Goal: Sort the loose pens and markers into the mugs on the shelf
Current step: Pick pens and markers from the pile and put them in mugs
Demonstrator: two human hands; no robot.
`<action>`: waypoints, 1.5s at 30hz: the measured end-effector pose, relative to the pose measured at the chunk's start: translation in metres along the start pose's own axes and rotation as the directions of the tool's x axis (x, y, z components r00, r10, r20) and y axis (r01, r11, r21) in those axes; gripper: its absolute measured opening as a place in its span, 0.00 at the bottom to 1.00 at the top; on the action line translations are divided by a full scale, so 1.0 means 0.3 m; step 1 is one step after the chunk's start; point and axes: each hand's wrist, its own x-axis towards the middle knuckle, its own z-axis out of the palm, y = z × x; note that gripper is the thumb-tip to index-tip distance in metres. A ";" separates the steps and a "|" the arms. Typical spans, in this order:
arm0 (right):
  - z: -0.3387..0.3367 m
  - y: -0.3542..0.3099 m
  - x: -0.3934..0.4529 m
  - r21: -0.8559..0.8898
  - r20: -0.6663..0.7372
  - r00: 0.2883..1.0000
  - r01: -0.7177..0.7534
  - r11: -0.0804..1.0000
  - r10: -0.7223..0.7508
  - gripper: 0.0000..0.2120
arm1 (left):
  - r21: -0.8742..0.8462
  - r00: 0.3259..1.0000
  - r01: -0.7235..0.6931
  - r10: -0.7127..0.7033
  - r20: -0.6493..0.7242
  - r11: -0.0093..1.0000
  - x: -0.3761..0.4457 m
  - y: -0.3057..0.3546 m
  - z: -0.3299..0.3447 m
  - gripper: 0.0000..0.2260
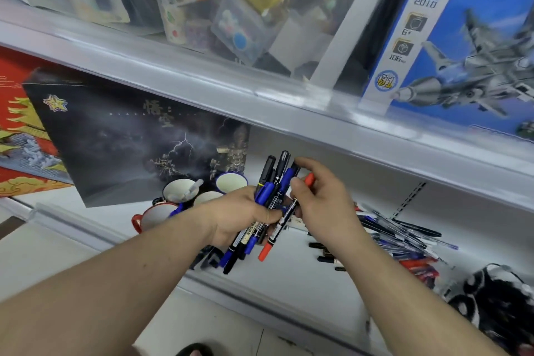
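left hand (pixel 239 217) grips bundle of markers (pixel 267 196) above shelf (pixel 289 269); right hand (pixel 320 199) pinches red-capped marker (pixel 284 214) from bundle. mugs (pixel 179 191) nearly empty (one white pen inside). pile of loose pens (pixel 404 237) still on shelf, so task seems early.

Upper right: blue box (pixel 474 46) w/ grey jet fighter pic, standing on upper shelf. Upper centre: clear plastic bin (pixel 231 9) holding sticker sheets, small clear case, yellow and orange bits; contents blurred. Left centre: dark box (pixel 124 136) w/ lightning art and gold star, leaning upright at back of lower shelf. Far left: red box (pixel 17 130) w/ gold cloud pattern, partly behind dark box. Bottom right: black-and-white plush-looking item (pixel 497 300), blurred. Bottom centre: pale floor tiles (pixel 202 324).
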 end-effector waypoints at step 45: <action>-1.104 0.306 -0.371 0.416 -0.383 0.666 -0.495 0.763 0.640 0.04 | 0.100 0.838 0.273 -0.287 0.465 0.957 0.277 0.044 0.804 0.06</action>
